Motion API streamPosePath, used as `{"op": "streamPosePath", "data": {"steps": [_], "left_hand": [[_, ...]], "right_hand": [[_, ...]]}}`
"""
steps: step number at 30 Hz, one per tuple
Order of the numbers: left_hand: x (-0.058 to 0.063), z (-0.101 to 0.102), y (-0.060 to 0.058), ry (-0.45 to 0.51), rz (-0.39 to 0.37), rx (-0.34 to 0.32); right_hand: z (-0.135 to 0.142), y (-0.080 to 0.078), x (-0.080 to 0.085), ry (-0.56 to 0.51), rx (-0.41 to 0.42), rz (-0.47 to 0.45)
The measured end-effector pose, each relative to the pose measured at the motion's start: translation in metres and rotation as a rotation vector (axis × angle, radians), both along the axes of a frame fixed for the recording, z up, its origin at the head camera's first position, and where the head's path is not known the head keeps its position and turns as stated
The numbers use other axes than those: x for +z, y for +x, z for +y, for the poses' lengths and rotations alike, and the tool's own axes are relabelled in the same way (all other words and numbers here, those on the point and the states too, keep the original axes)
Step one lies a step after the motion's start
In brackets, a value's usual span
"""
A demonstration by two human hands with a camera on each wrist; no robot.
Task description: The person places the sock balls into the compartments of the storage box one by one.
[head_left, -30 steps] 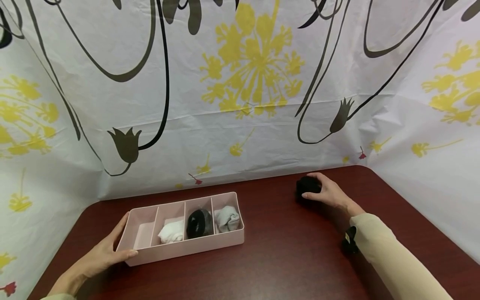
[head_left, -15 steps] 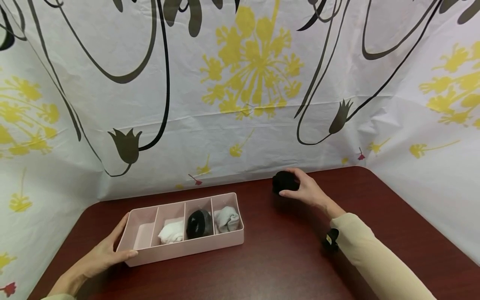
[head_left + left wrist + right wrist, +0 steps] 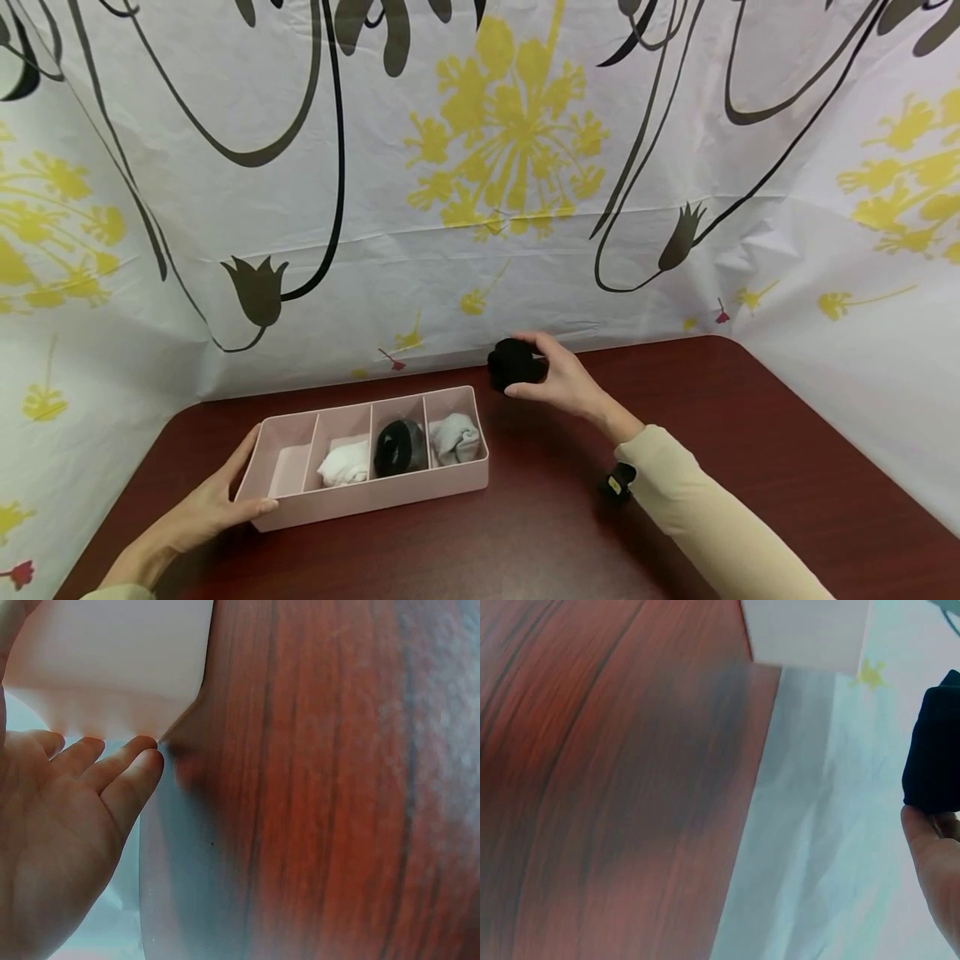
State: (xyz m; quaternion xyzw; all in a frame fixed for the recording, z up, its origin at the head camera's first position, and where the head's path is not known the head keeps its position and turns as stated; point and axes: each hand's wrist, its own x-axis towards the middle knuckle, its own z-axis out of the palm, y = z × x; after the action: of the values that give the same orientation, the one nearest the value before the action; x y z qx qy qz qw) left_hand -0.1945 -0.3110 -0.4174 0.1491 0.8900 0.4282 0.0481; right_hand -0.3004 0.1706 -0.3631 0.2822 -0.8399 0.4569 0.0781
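Note:
My right hand pinches a balled-up black sock between thumb and fingers, held above the table just beyond the right end of the pink divided box. In the right wrist view the sock shows at the right edge, thumb against its lower side. My left hand grips the box's left end, thumb on the front wall. Fingertips press the end wall in the left wrist view. Inside the box, left to right, are a bare compartment, a white bundle, a black bundle and a grey bundle.
The box stands on a dark red wooden table with rounded back corners. Behind and beside the table hangs a white sheet printed with yellow flowers and dark stems. A black wrist device sits at my right cuff.
My right hand has carried the black sock leftward across the back of the table, close to the box's right end. The left hand and the box have stayed in place.

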Motion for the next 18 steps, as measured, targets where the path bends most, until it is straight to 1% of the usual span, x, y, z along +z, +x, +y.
{"op": "streamPosePath", "data": {"steps": [3, 6, 11, 14, 18], "left_hand": [[-0.001, 0.000, 0.000, -0.002, 0.006, -0.003], [-0.001, -0.001, 0.000, -0.006, 0.005, 0.001], [-0.003, -0.002, -0.002, -0.010, -0.006, 0.004], [-0.003, -0.002, -0.002, -0.015, -0.006, 0.005], [-0.002, -0.001, -0.001, -0.017, 0.013, 0.003]], "right_hand": [[-0.011, 0.002, 0.003, -0.027, 0.025, -0.013], [-0.022, 0.005, 0.006, -0.023, 0.025, -0.024], [-0.039, 0.009, 0.010, -0.043, 0.050, -0.040], [-0.049, 0.011, 0.012, -0.049, 0.062, -0.028], [-0.064, 0.013, 0.014, -0.044, 0.067, -0.003]]}}
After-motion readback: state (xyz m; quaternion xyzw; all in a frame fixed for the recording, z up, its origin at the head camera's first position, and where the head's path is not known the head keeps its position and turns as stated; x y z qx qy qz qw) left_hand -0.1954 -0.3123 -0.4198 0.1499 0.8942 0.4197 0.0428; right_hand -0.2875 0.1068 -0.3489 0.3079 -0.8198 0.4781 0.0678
